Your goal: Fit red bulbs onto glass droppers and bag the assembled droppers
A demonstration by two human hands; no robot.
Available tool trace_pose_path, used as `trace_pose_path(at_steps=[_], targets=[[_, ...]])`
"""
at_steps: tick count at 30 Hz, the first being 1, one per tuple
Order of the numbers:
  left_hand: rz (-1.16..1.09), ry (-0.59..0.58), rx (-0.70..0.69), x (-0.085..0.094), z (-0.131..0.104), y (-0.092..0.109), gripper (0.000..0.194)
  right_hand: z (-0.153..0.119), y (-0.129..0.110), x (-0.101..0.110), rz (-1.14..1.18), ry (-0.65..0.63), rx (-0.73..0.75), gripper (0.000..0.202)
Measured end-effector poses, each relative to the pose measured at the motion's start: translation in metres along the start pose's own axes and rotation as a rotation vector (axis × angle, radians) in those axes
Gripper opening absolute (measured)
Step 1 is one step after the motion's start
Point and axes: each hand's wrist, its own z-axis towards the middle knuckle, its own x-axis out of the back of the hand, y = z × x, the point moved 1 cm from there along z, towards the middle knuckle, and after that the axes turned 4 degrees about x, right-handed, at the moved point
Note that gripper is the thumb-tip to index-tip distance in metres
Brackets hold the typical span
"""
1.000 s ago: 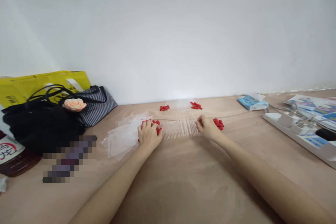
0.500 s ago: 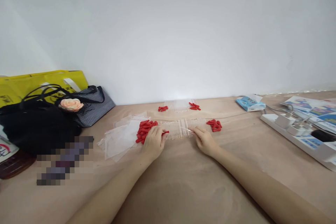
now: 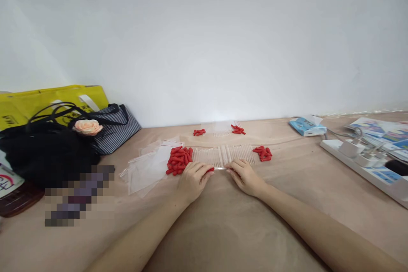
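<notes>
My left hand [image 3: 192, 179] pinches a small red rubber bulb [image 3: 211, 169]. From my right hand [image 3: 245, 176], closed on its other end, a thin clear tube [image 3: 219, 168] reaches to the bulb; the two meet or nearly touch. Just beyond my hands lies a row of clear tubes [image 3: 208, 157] side by side. A pile of red bulbs [image 3: 179, 159] sits at the row's left end, beside my left hand, and a smaller group of red bulbs [image 3: 263, 153] at its right end.
Clear zip bags [image 3: 148, 168] lie left of the pile. Near the wall are another flat bag [image 3: 216, 126] and two small red groups. Bags and a black cloth item [image 3: 47, 153] stand left. A tissue pack [image 3: 306, 126] and a power strip [image 3: 366, 165] lie right.
Both hands have moved nearer to me and closer together. The red bulb and the clear tube, apart before, are now lined up end to end.
</notes>
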Motion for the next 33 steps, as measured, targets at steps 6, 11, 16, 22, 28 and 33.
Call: trace_pose_path(at_steps=[6, 11, 16, 22, 28, 33], targets=[[-0.188, -0.014, 0.083, -0.003, 0.000, 0.001, 0.018, 0.001, -0.005, 0.000, -0.052, 0.006, 0.037, 0.014], [-0.280, 0.016, 0.111, -0.004, 0.003, 0.001, 0.017, 0.000, -0.005, -0.002, -0.068, 0.037, 0.068, 0.016], [-0.274, -0.044, 0.108, -0.006, 0.002, -0.003, 0.018, 0.000, -0.003, -0.003, -0.063, 0.029, 0.101, 0.018], [-0.016, -0.077, 0.008, -0.005, 0.000, -0.003, 0.023, 0.002, -0.003, 0.003, -0.150, 0.025, 0.163, 0.019], [0.113, -0.024, -0.091, -0.005, 0.002, 0.000, 0.020, 0.002, 0.001, 0.006, -0.265, 0.040, 0.214, 0.021], [0.124, -0.036, -0.091, -0.004, 0.004, 0.003, 0.021, 0.003, 0.000, 0.007, -0.257, 0.029, 0.227, 0.021]])
